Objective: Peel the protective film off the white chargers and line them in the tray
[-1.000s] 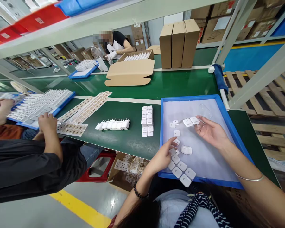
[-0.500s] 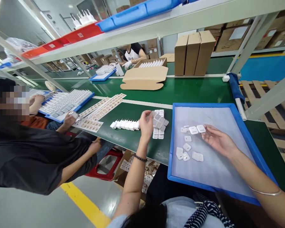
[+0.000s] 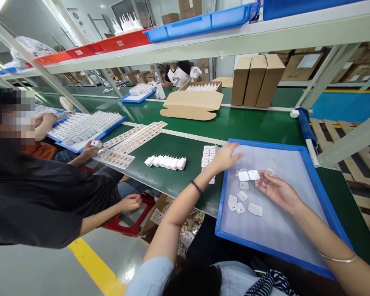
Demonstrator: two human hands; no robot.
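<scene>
My left hand is over the left edge of the blue-rimmed tray, fingers apart, with nothing visible in them. Clear plastic film shows at the fingertips of my right hand, which is closed on it above the tray. Two white square pieces are side by side at the film's left end. Several loose white square pieces lie on the tray's pale surface. Left of the tray, rows of white charger blocks stand on the green table, partly hidden by my left arm.
A row of white plug adapters and printed sticker sheets lie to the left. A seated co-worker's hand holds a white block there. An open cardboard box and upright brown cartons stand beyond; a shelf crosses above.
My left hand has moved right from the charger blocks to the tray edge; the clear film it held is no longer in it. My right hand has shifted slightly left and down with its pieces.
</scene>
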